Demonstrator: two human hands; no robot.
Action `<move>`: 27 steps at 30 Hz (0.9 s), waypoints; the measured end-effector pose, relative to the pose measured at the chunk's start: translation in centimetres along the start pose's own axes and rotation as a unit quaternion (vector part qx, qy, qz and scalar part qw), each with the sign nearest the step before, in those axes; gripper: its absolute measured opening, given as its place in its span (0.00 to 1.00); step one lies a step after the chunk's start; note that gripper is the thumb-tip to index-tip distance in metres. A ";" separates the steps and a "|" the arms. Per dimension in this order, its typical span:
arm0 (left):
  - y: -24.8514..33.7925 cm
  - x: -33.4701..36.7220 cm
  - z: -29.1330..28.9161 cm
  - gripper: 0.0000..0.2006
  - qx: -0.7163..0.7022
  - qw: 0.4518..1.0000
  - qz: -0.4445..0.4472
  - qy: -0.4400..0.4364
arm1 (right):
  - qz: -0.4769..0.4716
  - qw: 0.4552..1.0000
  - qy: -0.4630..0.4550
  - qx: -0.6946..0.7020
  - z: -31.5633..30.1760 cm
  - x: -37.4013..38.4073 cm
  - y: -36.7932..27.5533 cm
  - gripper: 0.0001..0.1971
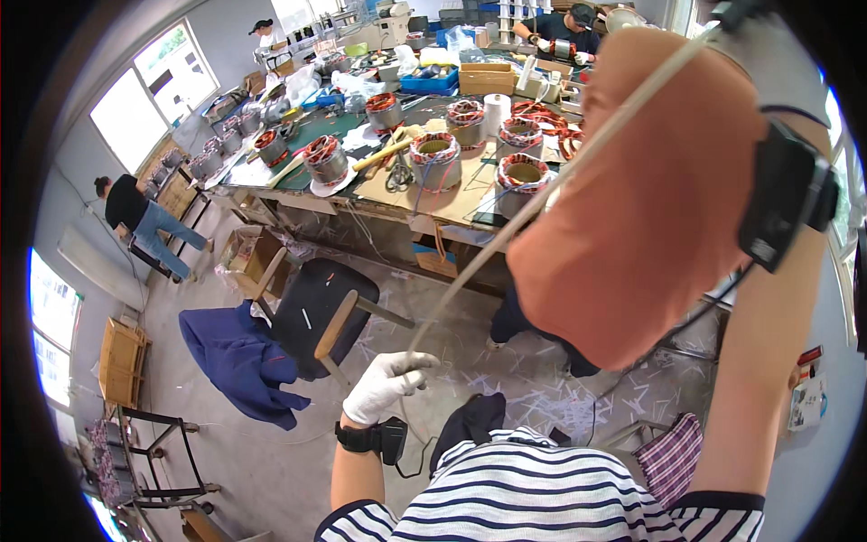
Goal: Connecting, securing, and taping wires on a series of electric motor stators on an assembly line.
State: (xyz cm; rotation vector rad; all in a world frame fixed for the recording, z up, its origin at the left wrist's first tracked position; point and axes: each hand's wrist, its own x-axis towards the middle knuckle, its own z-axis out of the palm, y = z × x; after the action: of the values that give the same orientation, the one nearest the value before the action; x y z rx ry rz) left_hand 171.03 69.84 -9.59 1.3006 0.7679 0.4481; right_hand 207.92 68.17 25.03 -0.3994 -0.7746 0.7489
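My left hand [390, 387], in a white glove with a black wrist device [375, 440], is closed around the lower end of a long, thin, pale strand [492, 248], a cord or tube. The strand runs taut up to the top right corner. My right arm is raised at the right, a black device [781, 194] strapped on its wrist. Beyond it my right hand [790, 77] shows only as a greyish patch near the strand's upper end; its fingers are not discernible. Behind the strand, close by, a person in an orange shirt [646, 217] hides part of the workbench.
Several motor stators with red windings [435, 163] stand on the cluttered workbench [388, 191]. Before it is a black chair [316, 307] with a navy jacket [237, 357]. White scraps [564, 411] litter the floor. A wheeled rack [163, 456] stands lower left. Other people are farther off.
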 end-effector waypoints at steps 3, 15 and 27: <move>-0.7 -1.0 -4.7 0.14 0.028 0.995 -0.002 0.097 | -0.013 0.997 0.071 0.019 1.6 0.2 7.2 0.15; -4.2 5.2 -20.5 0.18 0.265 0.959 -0.096 0.024 | 0.184 0.966 0.176 0.047 -9.5 -0.1 31.4 0.13; 2.9 25.7 -16.5 0.15 0.156 0.962 -0.128 -0.182 | 0.247 0.899 0.343 0.114 -22.6 1.4 39.6 0.16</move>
State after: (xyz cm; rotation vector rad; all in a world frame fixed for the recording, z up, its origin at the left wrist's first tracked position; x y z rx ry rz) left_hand 176.96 99.56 -14.50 1.4972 0.6971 -0.1271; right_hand 207.46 94.71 -12.08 -0.6110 0.0965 1.0732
